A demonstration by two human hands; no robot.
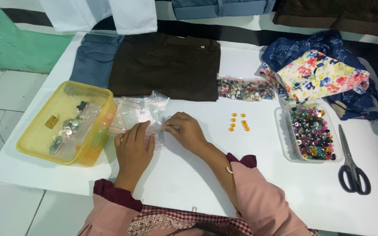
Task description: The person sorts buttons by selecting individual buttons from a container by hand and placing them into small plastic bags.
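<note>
At centre frame, your left hand [133, 146] and right hand [185, 130] pinch a small clear bag [154, 131]; a slack grip could let it slip.

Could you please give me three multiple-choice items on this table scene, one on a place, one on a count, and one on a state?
1. Where do the scissors lie?
A. right of the clear tray of mixed beads
B. inside the yellow tub
C. on the brown trousers

2. How many small orange buttons lie loose on the table?
A. two
B. eight
C. twenty

3. What are both hands doing?
A. cutting cloth
B. resting in the lap
C. touching a small clear plastic bag

Answers: 1 A, they lie by the tray's right side. 2 B, two short columns of four. 3 C, the left hand and right hand meet on the bag.
</note>
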